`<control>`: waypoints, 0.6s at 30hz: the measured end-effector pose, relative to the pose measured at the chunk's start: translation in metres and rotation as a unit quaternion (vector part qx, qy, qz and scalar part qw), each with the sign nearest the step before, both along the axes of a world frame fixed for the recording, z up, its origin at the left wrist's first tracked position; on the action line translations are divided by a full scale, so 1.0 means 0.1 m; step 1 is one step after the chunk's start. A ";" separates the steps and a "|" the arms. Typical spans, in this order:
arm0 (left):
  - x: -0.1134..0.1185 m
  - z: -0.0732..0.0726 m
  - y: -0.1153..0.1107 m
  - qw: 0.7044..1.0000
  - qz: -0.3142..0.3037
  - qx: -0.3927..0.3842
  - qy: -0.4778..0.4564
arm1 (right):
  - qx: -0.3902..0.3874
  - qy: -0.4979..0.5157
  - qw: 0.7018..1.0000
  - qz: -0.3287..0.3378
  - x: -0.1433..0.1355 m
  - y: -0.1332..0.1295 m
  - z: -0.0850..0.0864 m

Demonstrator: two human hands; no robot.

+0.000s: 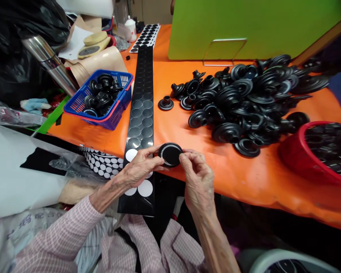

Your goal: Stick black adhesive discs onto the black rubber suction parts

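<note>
A round black plastic part [171, 154] with a paler ring around its dark flat face is held up at the table's front edge. My left hand [140, 167] grips it from the left, thumb over the near rim. At its right rim, my right hand [198, 176] pinches the edge between thumb and fingers. Just behind my left hand runs a long strip of round black stickers [141, 102]; its near end shows white circles. One flanged black part [166, 103] stands alone beside the strip, nozzle up. The underside of the held part is hidden.
A heap of black flanged parts [230, 98] covers the right of the orange table [170, 72]. A blue basket [113, 117] of similar parts stands left, a red tub [297, 151] at the far right. A steel flask [47, 60] leans behind the basket; a green board [261, 22] rises behind.
</note>
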State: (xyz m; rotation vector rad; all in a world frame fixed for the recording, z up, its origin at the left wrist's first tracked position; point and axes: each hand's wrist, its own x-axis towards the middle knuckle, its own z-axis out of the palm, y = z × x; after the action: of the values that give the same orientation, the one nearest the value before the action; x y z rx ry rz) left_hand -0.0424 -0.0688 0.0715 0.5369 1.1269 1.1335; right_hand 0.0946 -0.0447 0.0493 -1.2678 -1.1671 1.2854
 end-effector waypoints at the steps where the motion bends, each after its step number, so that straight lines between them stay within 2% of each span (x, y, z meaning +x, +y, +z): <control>1: 0.00 0.00 0.00 1.000 -0.001 0.000 0.002 | 0.000 0.001 1.000 0.000 0.00 0.00 -0.01; 9: -0.01 -0.04 0.01 1.000 -0.002 0.004 0.006 | 0.019 -0.024 0.999 -0.010 -0.04 -0.01 -0.05; 18: -0.02 -0.09 0.02 1.000 0.003 0.015 -0.018 | 0.089 -0.101 0.990 -0.038 -0.09 -0.03 -0.11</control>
State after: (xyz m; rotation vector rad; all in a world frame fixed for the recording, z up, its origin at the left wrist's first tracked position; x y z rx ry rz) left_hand -0.0445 -0.0670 0.0624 0.5342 1.0827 1.1619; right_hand 0.0851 -0.0482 0.0379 -1.3188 -1.3312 0.9917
